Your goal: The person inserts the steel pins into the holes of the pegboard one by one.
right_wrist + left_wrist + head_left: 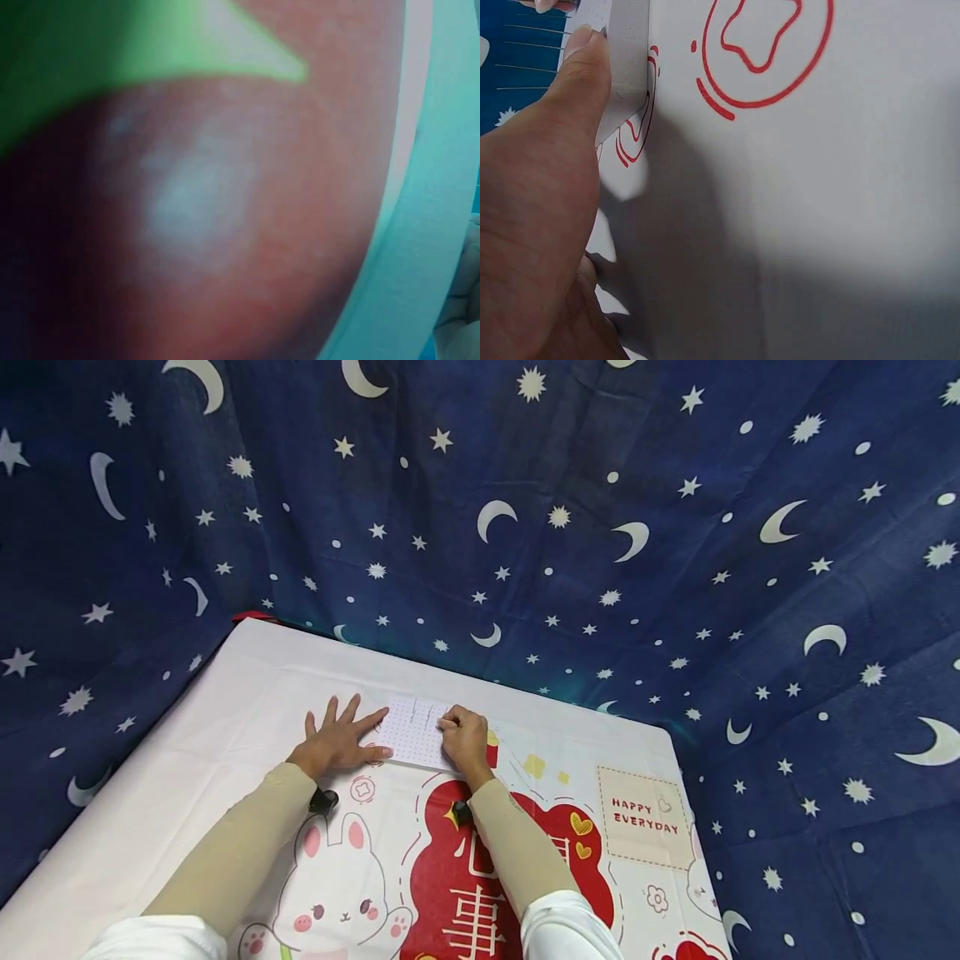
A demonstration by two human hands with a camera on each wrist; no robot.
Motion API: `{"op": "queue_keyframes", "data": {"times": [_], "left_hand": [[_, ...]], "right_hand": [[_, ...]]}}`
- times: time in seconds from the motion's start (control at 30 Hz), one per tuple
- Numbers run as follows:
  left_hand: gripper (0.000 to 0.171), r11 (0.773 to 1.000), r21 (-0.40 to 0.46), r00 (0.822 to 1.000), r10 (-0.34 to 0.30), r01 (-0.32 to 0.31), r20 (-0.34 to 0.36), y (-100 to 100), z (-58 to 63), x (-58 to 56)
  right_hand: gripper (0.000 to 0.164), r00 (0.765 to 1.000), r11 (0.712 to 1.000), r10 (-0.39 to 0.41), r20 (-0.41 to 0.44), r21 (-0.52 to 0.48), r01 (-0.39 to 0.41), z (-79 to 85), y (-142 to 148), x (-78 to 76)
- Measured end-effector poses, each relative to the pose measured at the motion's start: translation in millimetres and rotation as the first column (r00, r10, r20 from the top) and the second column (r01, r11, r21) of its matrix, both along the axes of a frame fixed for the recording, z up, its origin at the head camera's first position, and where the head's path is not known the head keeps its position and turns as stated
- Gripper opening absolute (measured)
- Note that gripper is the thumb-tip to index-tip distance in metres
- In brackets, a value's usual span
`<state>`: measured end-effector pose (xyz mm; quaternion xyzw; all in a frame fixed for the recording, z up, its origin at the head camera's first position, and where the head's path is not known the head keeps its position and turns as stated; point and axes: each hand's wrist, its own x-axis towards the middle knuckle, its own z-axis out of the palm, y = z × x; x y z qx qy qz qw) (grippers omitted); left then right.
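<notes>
A white block (414, 735) with a dotted grid on its top lies on the table. Several thin needles (526, 67) stand up from it. My left hand (335, 742) is spread flat on the tablecloth at the block's left side, its thumb against the block's edge in the left wrist view. At the block's right side, my right hand (467, 742) has its fingers curled, thumb and forefinger pinching together over the grid. Its fingertips (546, 4) show at a thin needle at the top of the left wrist view. The right wrist view shows blurred red cloth, with the right hand's work hidden.
A printed white tablecloth (330, 885) with a rabbit, red shapes and lettering covers the table. Behind and beside it hangs a dark blue curtain (450, 543) with moons and stars. A red item (253, 616) shows at the far left corner.
</notes>
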<state>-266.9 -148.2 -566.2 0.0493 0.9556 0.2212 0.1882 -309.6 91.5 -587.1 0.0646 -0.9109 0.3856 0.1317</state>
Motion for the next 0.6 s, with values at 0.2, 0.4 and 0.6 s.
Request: {"op": "queue_keyframes", "data": {"times": [0.2, 0.4, 0.6], "left_hand": [[0.094, 1.0, 0.014, 1.0, 0.008, -0.008, 0.009, -1, -0.7, 5.8], [0.093, 0.999, 0.032, 1.0, 0.009, -0.009, -0.001, 0, -1.4, 3.1], [0.093, 0.999, 0.033, 1.0, -0.003, 0.003, -0.006, 1, 0.3, -0.9]], "right_hand": [[0.005, 0.991, 0.999, -0.001, 0.135, -0.046, 0.007, 0.4, 2, 5.9], [0.012, 0.979, 0.996, 0.02, 0.204, -0.09, -0.002, 4.6, 7, 4.0], [0.015, 0.972, 0.988, 0.053, 0.231, -0.153, -0.018, 10.7, 12, 1.9]]}}
